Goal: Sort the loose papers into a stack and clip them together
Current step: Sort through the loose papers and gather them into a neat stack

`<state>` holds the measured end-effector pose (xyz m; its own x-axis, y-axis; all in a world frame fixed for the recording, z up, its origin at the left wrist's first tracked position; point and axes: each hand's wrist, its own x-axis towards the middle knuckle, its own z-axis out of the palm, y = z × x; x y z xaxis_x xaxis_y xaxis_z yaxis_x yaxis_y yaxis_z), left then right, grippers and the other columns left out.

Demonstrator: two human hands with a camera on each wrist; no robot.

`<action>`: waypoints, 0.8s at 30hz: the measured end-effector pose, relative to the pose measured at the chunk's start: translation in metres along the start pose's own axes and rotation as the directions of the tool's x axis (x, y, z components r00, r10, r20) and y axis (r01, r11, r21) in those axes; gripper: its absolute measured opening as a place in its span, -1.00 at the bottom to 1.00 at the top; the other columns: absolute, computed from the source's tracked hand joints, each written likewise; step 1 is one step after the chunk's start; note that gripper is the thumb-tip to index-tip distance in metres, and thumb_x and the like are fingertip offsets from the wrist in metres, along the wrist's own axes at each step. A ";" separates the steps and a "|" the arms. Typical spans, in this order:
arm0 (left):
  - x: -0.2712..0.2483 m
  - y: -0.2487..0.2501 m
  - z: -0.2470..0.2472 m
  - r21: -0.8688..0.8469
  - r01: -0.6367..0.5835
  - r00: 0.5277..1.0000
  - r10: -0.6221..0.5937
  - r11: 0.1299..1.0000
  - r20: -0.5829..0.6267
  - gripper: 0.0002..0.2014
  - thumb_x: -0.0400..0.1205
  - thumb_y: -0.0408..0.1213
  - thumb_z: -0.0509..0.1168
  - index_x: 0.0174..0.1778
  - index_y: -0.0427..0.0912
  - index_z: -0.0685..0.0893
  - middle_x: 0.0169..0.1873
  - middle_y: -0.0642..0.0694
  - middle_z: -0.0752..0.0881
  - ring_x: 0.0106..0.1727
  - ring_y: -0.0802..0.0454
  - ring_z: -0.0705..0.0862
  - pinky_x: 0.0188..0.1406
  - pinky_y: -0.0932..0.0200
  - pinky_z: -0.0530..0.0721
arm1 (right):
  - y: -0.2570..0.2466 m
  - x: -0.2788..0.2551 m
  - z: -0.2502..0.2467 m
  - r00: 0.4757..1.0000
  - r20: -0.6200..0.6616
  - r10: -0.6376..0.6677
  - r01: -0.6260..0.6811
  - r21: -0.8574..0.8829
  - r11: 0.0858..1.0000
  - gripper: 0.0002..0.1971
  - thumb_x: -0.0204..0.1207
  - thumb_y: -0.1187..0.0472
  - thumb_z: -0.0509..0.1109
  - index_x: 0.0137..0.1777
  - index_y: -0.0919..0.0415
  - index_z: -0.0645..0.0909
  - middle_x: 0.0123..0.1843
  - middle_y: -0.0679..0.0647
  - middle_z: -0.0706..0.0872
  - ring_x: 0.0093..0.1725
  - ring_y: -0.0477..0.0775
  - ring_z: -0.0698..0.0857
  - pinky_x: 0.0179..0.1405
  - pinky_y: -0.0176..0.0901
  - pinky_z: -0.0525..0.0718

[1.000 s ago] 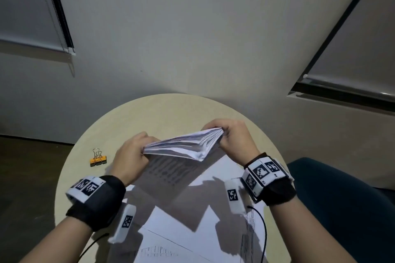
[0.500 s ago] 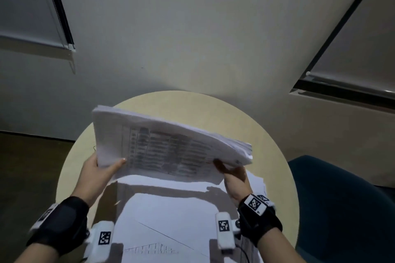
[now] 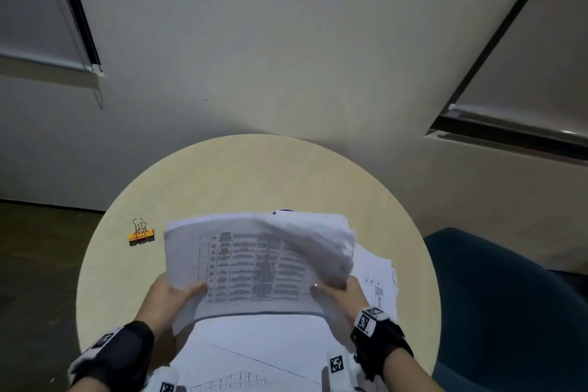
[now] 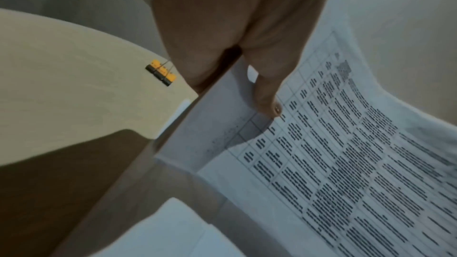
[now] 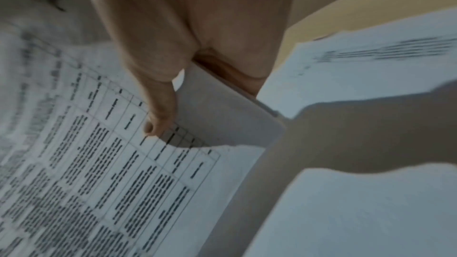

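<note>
A thick stack of papers with a printed table on its top sheet is held above the round table. My left hand grips its near left corner, thumb on top. My right hand grips its near right corner, thumb on the top sheet. The stack's far right part bends and blurs. An orange and black binder clip lies on the table left of the stack, also seen in the left wrist view. More loose sheets lie on the table under the held stack.
A sheet with printed lines sticks out on the table to the right. A dark teal chair stands at the table's right. A pale wall runs behind the table. Dark floor lies to the left.
The stack, held edge-up between both hands a second ago, has been turned flat with the table sheet facing up and lowered toward me. The binder clip, briefly hidden, shows again.
</note>
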<state>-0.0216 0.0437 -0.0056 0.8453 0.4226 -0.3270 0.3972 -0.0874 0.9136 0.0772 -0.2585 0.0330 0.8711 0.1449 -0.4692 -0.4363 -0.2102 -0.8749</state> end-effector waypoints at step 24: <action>0.009 0.062 0.021 -0.231 0.039 0.992 -0.011 0.972 0.123 -0.79 0.63 -0.41 0.32 0.18 -0.27 0.63 -0.15 -0.06 0.78 -0.28 0.07 0.69 -0.27 0.29 0.58 | -0.021 0.029 0.014 0.995 0.099 -0.005 -0.062 0.659 0.750 -0.72 0.42 0.07 0.44 -0.03 0.28 0.60 -0.12 0.14 0.77 -0.10 0.08 0.80 0.21 -0.02 0.68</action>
<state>0.0182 0.0229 0.0431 0.8785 0.3090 -0.3643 0.3369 0.1400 0.9311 0.1084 -0.2366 0.0358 0.8465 0.2410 -0.4747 -0.5297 0.4701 -0.7060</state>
